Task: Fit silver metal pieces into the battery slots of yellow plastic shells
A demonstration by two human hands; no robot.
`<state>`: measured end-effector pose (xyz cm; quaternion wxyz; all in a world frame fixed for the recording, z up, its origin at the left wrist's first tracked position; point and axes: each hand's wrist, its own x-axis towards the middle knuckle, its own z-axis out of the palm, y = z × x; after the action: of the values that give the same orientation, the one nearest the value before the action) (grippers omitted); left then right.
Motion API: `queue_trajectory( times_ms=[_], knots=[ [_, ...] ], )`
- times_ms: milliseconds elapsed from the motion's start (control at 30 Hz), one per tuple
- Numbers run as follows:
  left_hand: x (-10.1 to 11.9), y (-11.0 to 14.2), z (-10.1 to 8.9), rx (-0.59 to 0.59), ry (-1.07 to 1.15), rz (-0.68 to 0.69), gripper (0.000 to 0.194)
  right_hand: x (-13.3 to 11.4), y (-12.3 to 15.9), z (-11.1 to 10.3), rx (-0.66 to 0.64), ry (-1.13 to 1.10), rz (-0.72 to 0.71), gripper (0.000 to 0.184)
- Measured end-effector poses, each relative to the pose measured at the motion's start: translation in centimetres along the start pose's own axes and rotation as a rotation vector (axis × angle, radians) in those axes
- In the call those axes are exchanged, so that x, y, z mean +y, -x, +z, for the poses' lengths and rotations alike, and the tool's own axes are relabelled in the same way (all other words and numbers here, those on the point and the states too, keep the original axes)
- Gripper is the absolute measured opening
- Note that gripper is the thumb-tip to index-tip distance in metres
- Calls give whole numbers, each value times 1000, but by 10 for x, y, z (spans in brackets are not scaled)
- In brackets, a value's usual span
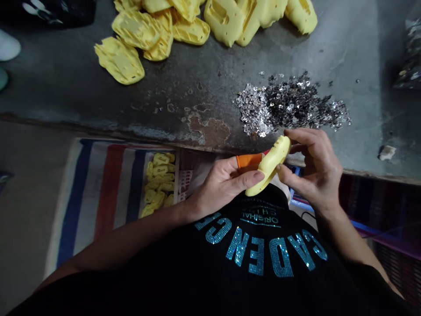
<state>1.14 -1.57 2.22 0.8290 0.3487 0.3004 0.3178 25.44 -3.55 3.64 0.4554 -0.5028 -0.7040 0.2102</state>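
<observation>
Curved yellow foam piece clamped between left hand and right hand, orange plastic handle against left fingers. Silver sequin heap just beyond on grey concrete ledge. Moulded yellow foam pieces piled upper frame; small yellow foam pieces on striped cloth, lower left.

Moulded foam pieces heaped on concrete bench, far side, left; loose sequins on bench, right of heap; held piece between left hand and right hand, just before sequins; striped cloth below bench edge, left of hands, small moulded pieces on it
</observation>
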Motion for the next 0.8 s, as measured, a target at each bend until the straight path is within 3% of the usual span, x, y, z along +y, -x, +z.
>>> queue_trajectory(
  times_ms=[200,400,533,600,700,800],
  knots=[
    [1,-2,6,92,23,18,38,-5,1,-3,-8,116,-33,64],
    [-5,-3,-1,52,85,-92,28,-12,15,-2,102,180,-73,64],
    [-3,-10,-11,33,196,-120,39,0,16,-11,24,129,13,66],
    [6,-12,-15,8,238,-93,50,16,9,-18,32,144,36,55],
    [22,-11,-20,-18,230,-27,71,44,-6,-22,69,351,18,15],
    [31,-10,-22,29,229,24,75,60,-22,-12,-30,544,4,9]
  ],
)
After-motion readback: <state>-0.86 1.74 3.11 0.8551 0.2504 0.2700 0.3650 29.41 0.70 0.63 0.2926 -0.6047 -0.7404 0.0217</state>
